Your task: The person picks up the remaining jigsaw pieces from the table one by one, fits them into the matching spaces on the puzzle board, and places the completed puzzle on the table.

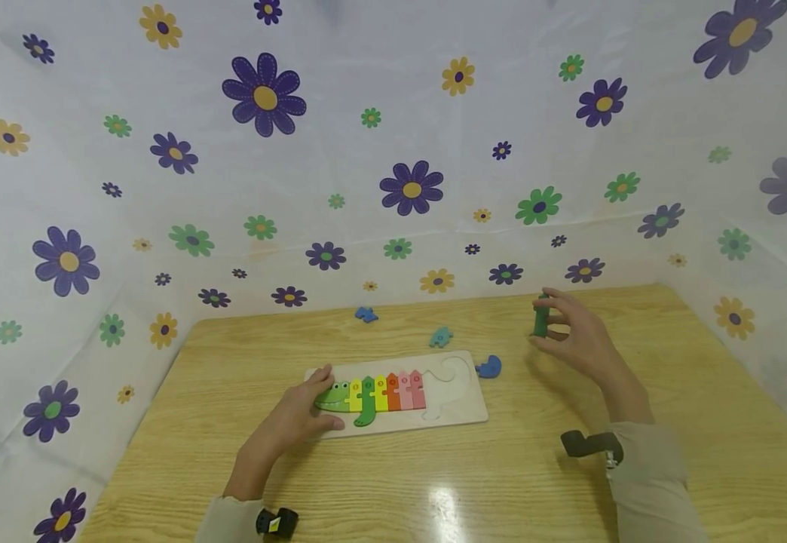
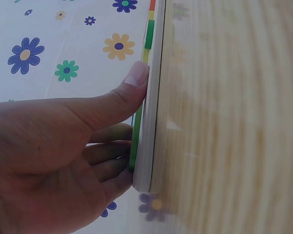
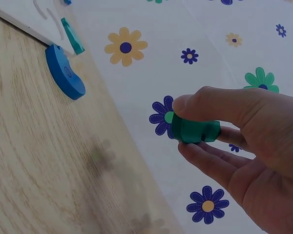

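A wooden crocodile puzzle board [image 1: 457,411] lies on the table, with a green head and several numbered coloured pieces fitted in its left and middle parts. My left hand [image 1: 298,411] rests on the board's left end, its thumb and fingers touching around the crocodile head [image 1: 332,398]. In the left wrist view, the thumb presses near the board's edge [image 2: 149,165]. Off to the right, my right hand [image 1: 580,339] holds a green puzzle piece [image 3: 195,129] above the table, pinched between thumb and fingers. A blue curved piece [image 1: 491,367] lies against or just beside the board's right edge.
Beyond the board lie a teal piece [image 1: 441,337] and a blue piece [image 1: 366,314]. The wooden table [image 1: 393,483] meets a white flower-patterned sheet [image 1: 339,151] at its back and sides. Bare recesses show in the board's right part.
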Tool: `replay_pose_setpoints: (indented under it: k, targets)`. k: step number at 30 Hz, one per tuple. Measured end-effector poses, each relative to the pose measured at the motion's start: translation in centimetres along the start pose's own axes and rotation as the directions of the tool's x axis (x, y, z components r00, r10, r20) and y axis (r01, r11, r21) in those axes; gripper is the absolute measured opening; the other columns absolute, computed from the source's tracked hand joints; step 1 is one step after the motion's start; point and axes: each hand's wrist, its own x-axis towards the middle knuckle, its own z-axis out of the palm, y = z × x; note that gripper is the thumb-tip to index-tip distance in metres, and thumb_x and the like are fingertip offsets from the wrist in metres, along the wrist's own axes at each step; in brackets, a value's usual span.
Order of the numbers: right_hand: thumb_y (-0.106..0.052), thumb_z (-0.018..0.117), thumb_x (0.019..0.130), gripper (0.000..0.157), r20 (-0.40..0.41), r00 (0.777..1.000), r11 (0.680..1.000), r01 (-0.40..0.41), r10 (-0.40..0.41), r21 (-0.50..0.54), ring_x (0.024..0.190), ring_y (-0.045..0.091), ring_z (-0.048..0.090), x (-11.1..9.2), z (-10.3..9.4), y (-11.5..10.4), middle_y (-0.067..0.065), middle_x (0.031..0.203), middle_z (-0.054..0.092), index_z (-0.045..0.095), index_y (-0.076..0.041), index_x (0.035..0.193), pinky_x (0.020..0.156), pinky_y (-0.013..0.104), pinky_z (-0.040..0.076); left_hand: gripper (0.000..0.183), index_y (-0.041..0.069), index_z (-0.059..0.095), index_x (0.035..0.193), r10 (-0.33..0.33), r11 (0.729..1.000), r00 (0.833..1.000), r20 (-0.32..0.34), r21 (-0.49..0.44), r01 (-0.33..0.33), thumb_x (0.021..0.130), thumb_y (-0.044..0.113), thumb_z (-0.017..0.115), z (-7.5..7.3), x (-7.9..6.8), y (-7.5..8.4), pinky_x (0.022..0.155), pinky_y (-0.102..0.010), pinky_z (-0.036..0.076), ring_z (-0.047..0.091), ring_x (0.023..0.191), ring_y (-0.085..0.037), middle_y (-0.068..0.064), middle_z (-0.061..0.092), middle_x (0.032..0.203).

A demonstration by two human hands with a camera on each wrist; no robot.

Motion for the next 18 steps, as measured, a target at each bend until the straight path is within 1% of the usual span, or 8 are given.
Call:
replay_pose_setpoints:
  k: [8,12,18]
  targets:
    - [0.003,0.081,0.084,0.056,-0.011,1.0,1.0,0.02,-0.02,0.015,0.113,0.051,0.064,0.0,-0.1,-0.3,0.026,0.157,0.038,0.057,0.006,0.134,0.088,0.047,0.058,0.082,-0.009,0.043,0.15,0.005,1.0,1.0,-0.007,0.0,-0.005,0.086,0.021,0.084,0.1,0.0,-0.1,0.12,-0.056,0.028,0.027,0.15,-0.043,-0.024,0.03,0.163]
    - [0.002,0.082,0.084,0.057,-0.006,1.0,1.0,0.025,-0.025,0.017,0.113,0.051,0.064,0.0,-0.1,-0.5,0.025,0.157,0.038,0.057,0.005,0.135,0.089,0.046,0.058,0.082,-0.008,0.043,0.151,-0.001,1.0,1.0,-0.008,-0.001,0.001,0.086,0.021,0.084,0.1,0.0,0.0,0.121,-0.055,0.027,0.026,0.151,-0.041,-0.023,0.029,0.163]
    - [0.004,0.081,0.084,0.056,-0.01,0.999,0.999,0.034,-0.034,0.015,0.114,0.05,0.064,0.1,-0.3,-1.1,0.025,0.157,0.038,0.057,0.005,0.135,0.089,0.046,0.057,0.083,-0.009,0.044,0.149,0.002,1.0,1.0,-0.015,0.001,-0.002,0.085,0.021,0.085,0.1,0.0,-0.1,0.12,-0.056,0.029,0.027,0.15,-0.043,-0.024,0.031,0.162]
